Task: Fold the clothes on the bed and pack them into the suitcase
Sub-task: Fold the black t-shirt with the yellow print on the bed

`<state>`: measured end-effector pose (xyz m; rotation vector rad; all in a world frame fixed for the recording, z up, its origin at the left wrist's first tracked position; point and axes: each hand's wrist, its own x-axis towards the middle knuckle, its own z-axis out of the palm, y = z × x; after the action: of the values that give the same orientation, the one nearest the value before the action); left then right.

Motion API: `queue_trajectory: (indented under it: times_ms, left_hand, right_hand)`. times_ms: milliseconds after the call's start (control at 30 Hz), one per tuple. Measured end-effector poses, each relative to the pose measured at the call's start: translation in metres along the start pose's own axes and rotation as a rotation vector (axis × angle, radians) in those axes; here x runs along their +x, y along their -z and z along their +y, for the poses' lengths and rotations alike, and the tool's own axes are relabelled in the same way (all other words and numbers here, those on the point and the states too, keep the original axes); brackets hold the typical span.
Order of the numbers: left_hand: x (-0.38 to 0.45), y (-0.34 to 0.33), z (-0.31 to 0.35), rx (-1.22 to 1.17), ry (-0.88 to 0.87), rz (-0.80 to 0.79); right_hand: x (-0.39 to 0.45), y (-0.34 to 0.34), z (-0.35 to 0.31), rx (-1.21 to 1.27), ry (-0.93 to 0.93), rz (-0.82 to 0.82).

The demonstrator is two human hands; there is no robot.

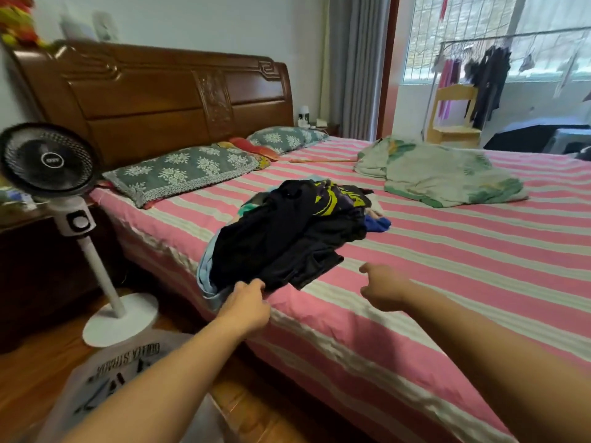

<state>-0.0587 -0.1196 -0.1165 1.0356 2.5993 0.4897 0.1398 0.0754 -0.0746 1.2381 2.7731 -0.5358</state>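
- Left hand (248, 302) pinches the near edge of the dark clothes pile (287, 238) on the bed (447, 282).
- Right hand (385, 290) hovers just beside the pile, fingers loosely curled, holding nothing.

Pink and white stripes cover the bed sheet (447, 251). At frame centre the clothes pile (287, 231) is mostly black — yellow print, blue scraps. Grey floral pillows (182, 174), a pale green leafy blanket (441, 174), a brown headboard (153, 91) — upper left.
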Motion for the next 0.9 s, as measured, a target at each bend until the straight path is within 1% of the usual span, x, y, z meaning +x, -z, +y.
queue_trajectory:
  times_ms: [133, 233, 267, 300, 367, 433, 467, 533, 567, 633, 667, 733, 767, 833, 867, 900]
  left_hand:
    - [0.071, -0.001, 0.018, 0.177, -0.023, 0.038]
    - [0.116, -0.008, 0.006, 0.36, 0.059, -0.027]
    - [0.121, -0.009, 0.004, 0.393, 0.077, -0.022]
    - [0.123, -0.008, 0.005, 0.4, 0.071, 0.037]
    - [0.121, 0.004, 0.021, 0.282, 0.015, 0.25]
    - [0.114, 0.034, 0.064, 0.035, -0.095, 0.414]
    - [0.106, 0.052, 0.096, -0.095, -0.176, 0.445]
    - [0.081, 0.086, 0.171, -0.297, -0.385, 0.428]
    - [0.063, 0.099, 0.209, -0.374, -0.487, 0.399]
    - [0.02, 0.115, 0.275, -0.506, -0.634, 0.277]
    - [-0.003, 0.119, 0.3, -0.549, -0.696, 0.203]
    - [-0.048, 0.12, 0.341, -0.642, -0.815, 0.026]
    - [-0.07, 0.118, 0.357, -0.714, -0.874, -0.094]
    - [-0.113, 0.109, 0.38, -0.897, -0.943, -0.422]
    - [-0.131, 0.098, 0.387, -0.946, -0.951, -0.576]
    - [-0.144, 0.081, 0.389, -0.934, -0.945, -0.684]
  right_hand:
    - [0.063, -0.006, -0.001, -0.018, 0.082, 0.001]
    - [0.086, -0.013, 0.011, -0.006, 0.113, -0.007]
    - [0.087, -0.015, 0.017, -0.01, 0.11, -0.023]
    - [0.085, -0.016, 0.024, -0.011, 0.102, -0.041]
    - [0.076, -0.012, 0.037, -0.005, 0.083, -0.065]
    - [0.059, 0.007, 0.047, 0.036, 0.049, -0.079]
    - [0.049, 0.02, 0.05, 0.083, 0.038, -0.061]
    - [0.022, 0.055, 0.056, 0.25, 0.037, 0.041]
    - [0.006, 0.072, 0.059, 0.383, 0.046, 0.109]
    - [-0.036, 0.104, 0.067, 0.687, 0.083, 0.242]
    - [-0.059, 0.116, 0.073, 0.795, 0.106, 0.304]
    - [-0.105, 0.134, 0.085, 0.907, 0.151, 0.449]
    - [-0.127, 0.14, 0.094, 0.947, 0.175, 0.537]
    - [-0.168, 0.145, 0.119, 1.027, 0.212, 0.7]
    - [-0.19, 0.143, 0.134, 1.044, 0.183, 0.765]
    - [-0.209, 0.137, 0.154, 1.038, 0.095, 0.82]
